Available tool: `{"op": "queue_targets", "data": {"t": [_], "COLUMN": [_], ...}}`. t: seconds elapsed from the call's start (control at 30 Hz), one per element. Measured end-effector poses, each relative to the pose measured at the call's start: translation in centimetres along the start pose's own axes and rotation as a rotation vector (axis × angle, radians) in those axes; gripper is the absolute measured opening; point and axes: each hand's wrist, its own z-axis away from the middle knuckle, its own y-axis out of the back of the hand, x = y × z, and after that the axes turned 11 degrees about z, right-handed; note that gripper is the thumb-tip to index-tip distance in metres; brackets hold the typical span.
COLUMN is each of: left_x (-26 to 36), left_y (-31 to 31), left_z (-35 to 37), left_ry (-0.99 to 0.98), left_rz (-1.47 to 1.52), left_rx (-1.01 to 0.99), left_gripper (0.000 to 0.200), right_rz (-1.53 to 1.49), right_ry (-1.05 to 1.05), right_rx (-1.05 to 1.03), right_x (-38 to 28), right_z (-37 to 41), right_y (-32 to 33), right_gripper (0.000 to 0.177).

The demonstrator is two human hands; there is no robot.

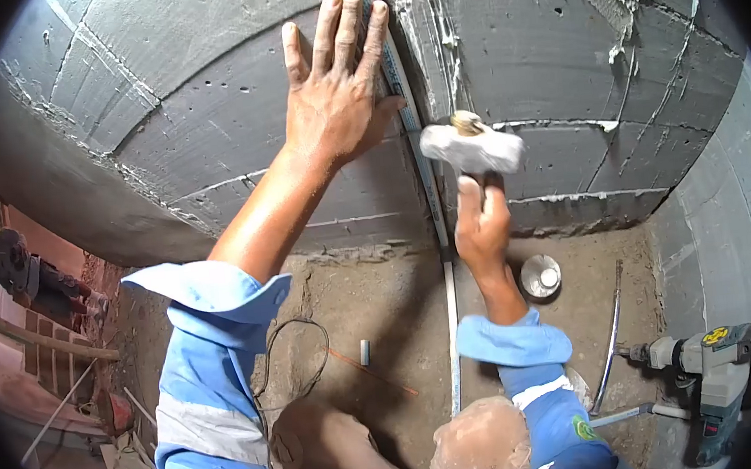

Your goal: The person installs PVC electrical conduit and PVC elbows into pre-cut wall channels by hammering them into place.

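Note:
My left hand (336, 86) lies against the grey block wall (503, 54) with its fingers stretched out. Its thumb touches a thin white pipe (422, 159) set in a vertical groove. To the right of the pipe, my right hand (484, 225) is wrapped round the handle of a hammer (472, 147) with a pale, dusty head. The hammer head is in front of the wall, apart from the pipe.
A rotary hammer drill (718, 374) lies at the right beside a metal bar (612, 334). A round container (541, 277), a cable (266, 356) and a short pipe piece (364, 352) are on the floor. Another person (26, 269) is at the far left near a wooden ladder (46, 344).

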Motion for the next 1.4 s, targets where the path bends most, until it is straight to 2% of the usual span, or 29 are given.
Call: {"op": "queue_targets", "data": {"t": [0.07,0.13,0.17,0.2,0.27,0.3,0.47,0.53,0.57,0.6,0.67,0.7,0.73,0.77,0.8,0.9,0.97,1.0,1.1,1.13,1.2,1.23,1.27,1.37,1.4], "left_x": [0.0,0.0,-0.1,-0.1,0.1,0.1,0.1,-0.1,-0.1,-0.1,0.0,0.0,0.1,0.2,0.1,0.1,0.0,-0.1,0.0,0.1,0.3,0.3,0.4,0.4,0.2], "left_y": [0.0,-0.1,-0.2,-0.2,-0.3,-0.3,0.0,-0.1,-0.2,-0.3,-0.3,-0.3,-0.3,-0.3,-0.2,-0.1,-0.1,-0.2,-0.2,-0.2,0.0,-0.1,-0.1,0.0,-0.2], "left_z": [0.0,0.0,0.1,0.1,0.1,0.1,0.0,0.2,0.2,0.1,0.1,0.1,0.0,0.1,0.1,0.0,0.0,0.1,0.1,0.2,0.0,0.0,0.0,-0.2,-0.2], "left_ry": [-0.007,-0.003,-0.004,-0.006,-0.006,-0.003,0.004,0.008,0.0,-0.009,0.005,-0.006,-0.017,-0.015,-0.002,0.005,0.016,0.013,0.005,0.005,0.014,0.014,0.01,0.012,-0.009], "left_rz": [-0.017,-0.02,-0.021,-0.02,-0.011,-0.025,-0.033,-0.025,-0.023,-0.019,-0.035,-0.031,-0.025,-0.022,-0.032,-0.05,-0.052,-0.052,-0.038,-0.045,-0.038,-0.042,-0.049,-0.047,-0.105], "left_rx": [0.004,-0.004,-0.006,-0.004,0.006,-0.001,-0.017,-0.021,-0.01,0.003,-0.017,0.001,0.021,0.023,0.003,-0.011,-0.034,-0.033,-0.023,-0.028,-0.04,-0.043,-0.019,0.014,0.033], "left_gripper": [0.109,0.109,0.109,0.109,0.109,0.109,0.109,0.109,0.109,0.109,0.109,0.109,0.109,0.109,0.109,0.11,0.109,0.109,0.109,0.109,0.108,0.108,0.11,0.113,0.113], "right_rz": [-0.123,-0.478,-0.56,-0.558,0.025,0.229,0.135,-0.034,-0.173,-0.412,-0.545,-0.289,-0.03,0.186,0.154,0.042,-0.225,-0.387,-0.541,-0.548,-0.065,0.181,0.114,-0.06,-0.09], "right_ry": [-0.01,-0.131,-0.216,-0.216,0.075,0.012,-0.032,-0.106,-0.055,-0.166,-0.228,-0.12,-0.01,-0.123,-0.017,-0.126,-0.226,-0.306,-0.266,-0.269,-0.081,-0.04,-0.075,-0.209,-0.209], "right_rx": [0.068,0.145,0.192,0.197,0.042,-0.048,-0.078,-0.056,0.024,0.02,0.121,0.102,0.082,-0.149,-0.037,-0.132,-0.137,-0.125,0.053,0.05,0.089,-0.041,-0.012,-0.133,-0.112], "right_x": [-0.2,-1.0,-2.4,-1.9,-0.2,0.5,-1.0,-0.7,-0.9,-1.4,-2.5,0.4,0.3,-0.6,-0.8,-0.7,-1.1,-1.4,-2.0,-1.4,0.3,-1.0,-0.7,-0.5,0.7], "right_z": [0.6,0.8,0.4,0.1,-0.5,-0.7,-0.6,0.1,-0.2,0.2,0.0,0.3,-0.6,-0.7,-1.1,-1.1,-1.0,-0.6,-0.1,0.0,0.0,-1.0,-0.9,-1.1,-1.0], "right_y": [-0.1,0.5,0.5,0.0,-1.1,-1.1,0.1,0.4,0.1,0.5,0.2,-0.8,-1.1,-0.5,-1.2,-0.1,0.1,0.5,0.4,-0.2,-1.4,-1.2,-1.9,-1.0,-1.3], "right_gripper": [0.032,0.026,0.029,0.029,0.033,0.035,0.034,0.034,0.03,0.028,0.029,0.03,0.031,0.029,0.032,0.033,0.031,0.028,0.029,0.029,0.031,0.035,0.038,0.036,0.034]}}
